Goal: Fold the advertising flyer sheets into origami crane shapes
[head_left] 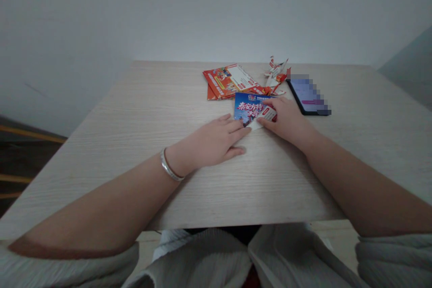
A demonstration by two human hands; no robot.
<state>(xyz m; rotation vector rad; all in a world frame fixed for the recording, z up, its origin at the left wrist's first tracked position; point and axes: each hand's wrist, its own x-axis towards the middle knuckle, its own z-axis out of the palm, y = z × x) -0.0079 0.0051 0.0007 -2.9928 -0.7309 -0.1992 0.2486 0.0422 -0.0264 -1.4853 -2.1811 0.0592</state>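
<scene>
A blue printed leaflet (pixel 249 106) lies on the pale wooden table (pixel 141 112), partly folded. My left hand (pixel 212 141) rests flat on the table, its fingers stretched out and their tips touching the leaflet's near left edge; a silver bangle sits on that wrist. My right hand (pixel 286 119) lies on the leaflet's right side, with thumb and fingers pinched on a folded white-and-red corner of it. The hands hide the leaflet's near part.
Behind the leaflet lies a stack of red and orange leaflets (pixel 229 81). A folded paper figure (pixel 276 72) stands behind and to the right. A dark phone (pixel 308 96) lies at the right. Grey wall beyond the far edge.
</scene>
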